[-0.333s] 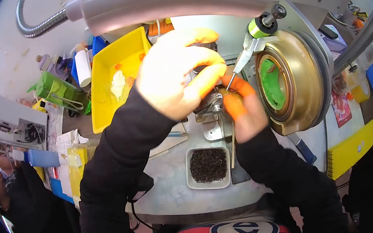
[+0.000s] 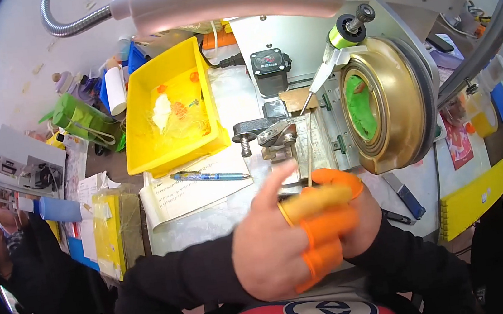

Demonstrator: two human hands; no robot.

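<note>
the left hand [image 2: 275, 248] and right hand [image 2: 347, 220] were pressed together low over the bench [image 2: 209, 218], just in front of the small metal clamp [image 2: 268, 136]; orange rubber cots covered several fingers [image 2: 326, 226]; a thin pale wire [image 2: 310, 156] rose from between the fingertips toward the brass-coloured wheel [image 2: 389, 102]; the fingers were curled close, seemingly pinching the wire's lower end, though the grip itself was blurred; the wire looked very light, springy and easy to kink, best held near its end between the rubber-tipped pads.

pen [image 2: 210, 176] on paper [image 2: 187, 196], tray [image 2: 138, 152] behind
</note>
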